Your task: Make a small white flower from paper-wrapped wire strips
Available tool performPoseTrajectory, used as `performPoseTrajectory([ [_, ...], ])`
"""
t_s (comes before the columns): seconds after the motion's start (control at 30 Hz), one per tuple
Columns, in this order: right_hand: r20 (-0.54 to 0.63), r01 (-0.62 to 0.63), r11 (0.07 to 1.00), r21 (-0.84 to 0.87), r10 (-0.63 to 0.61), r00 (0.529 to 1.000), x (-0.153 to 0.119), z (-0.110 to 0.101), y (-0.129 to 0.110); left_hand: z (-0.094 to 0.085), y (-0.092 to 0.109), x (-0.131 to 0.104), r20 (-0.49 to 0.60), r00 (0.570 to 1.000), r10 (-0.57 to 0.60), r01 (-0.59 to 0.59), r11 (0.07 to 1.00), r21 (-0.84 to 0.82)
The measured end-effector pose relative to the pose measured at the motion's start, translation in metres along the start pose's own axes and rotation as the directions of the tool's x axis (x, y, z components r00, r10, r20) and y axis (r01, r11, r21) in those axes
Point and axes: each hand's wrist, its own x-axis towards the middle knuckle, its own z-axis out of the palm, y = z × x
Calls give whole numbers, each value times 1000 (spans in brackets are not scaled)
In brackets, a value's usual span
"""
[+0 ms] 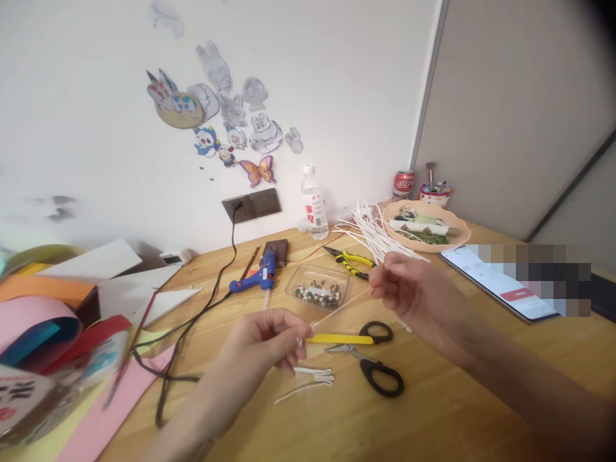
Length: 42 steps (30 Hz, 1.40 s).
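Note:
A thin white cord (341, 310) runs nearly straight between my two hands, above the wooden table. My left hand (269, 337) pinches its lower end, thumb against the fingers, where a small white loop peeks out. Its upper end goes into the closed fingertips of my right hand (409, 285). Just right of my left fingers is a slim yellow stick-like tool (339, 339), beside black-handled scissors (382, 378) with parted blades. Folded white cord pieces (315, 373) lie below my left fingertips. Behind the hands, a clear plastic box (317, 289) holds beads.
A blue glue gun (255, 276) with a black cable (192, 317) lies left of centre. Yellow-black pliers (353, 262), white strips (380, 234), a pink tray (462, 234) and a water bottle (315, 208) stand behind. Coloured paper (43, 289) is piled left; a phone (486, 276) lies right.

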Motion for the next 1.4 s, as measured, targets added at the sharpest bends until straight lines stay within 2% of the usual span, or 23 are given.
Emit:
performPoseTrajectory([
  [0.1,-49,95,995,-33,-96,994,7,-9,-7,-10,-1,8,10,1000,8,-9,998,57],
  [0.2,-27,138,982,-130,-143,989,4,-6,-7,-8,-3,11,35,999,14,-17,995,100],
  [0.27,83,77,971,-225,-60,995,-3,1,-1,-2,-4,9,70,997,16,-25,991,132],
  [0.3,191,2,951,-309,59,980,-6,6,3,1,-4,7,89,996,18,-31,989,148],
  [0.33,276,-69,936,-346,172,946,-10,10,8,3,-4,5,108,994,20,-38,986,165],
  [0.4,402,-178,900,-399,346,848,-14,15,17,6,-3,2,128,991,33,-58,978,199],
  [0.43,435,-189,879,-438,391,811,-14,16,20,6,-3,1,125,991,42,-69,973,218],
  [0.47,440,-188,863,-469,413,798,-14,16,23,5,-2,1,117,992,51,-78,968,238],
  [0.5,426,-173,849,-500,415,804,-13,15,24,3,-2,1,106,993,60,-86,962,260],
  [0.57,370,-129,832,-540,372,851,-11,12,23,-1,-2,3,93,993,70,-95,947,307],
  [0.73,305,-36,815,-578,257,917,-5,5,15,-10,-8,10,146,986,76,-130,906,404],
  [0.9,171,18,842,-540,89,981,-1,-1,3,-22,-19,25,56,989,134,-144,843,519],
  [1.03,93,37,856,-515,12,996,2,-4,-1,-30,-27,37,-12,968,252,-185,741,645],
  [1.2,92,10,855,-518,44,995,0,-3,-1,-34,-28,39,-11,918,396,-247,593,766],
  [1.3,92,-7,851,-525,65,994,-1,-1,0,-30,-27,32,103,911,400,-320,523,790],
  [1.4,107,-14,845,-535,85,991,-1,-1,2,-18,-29,23,285,902,323,-417,490,765],
])
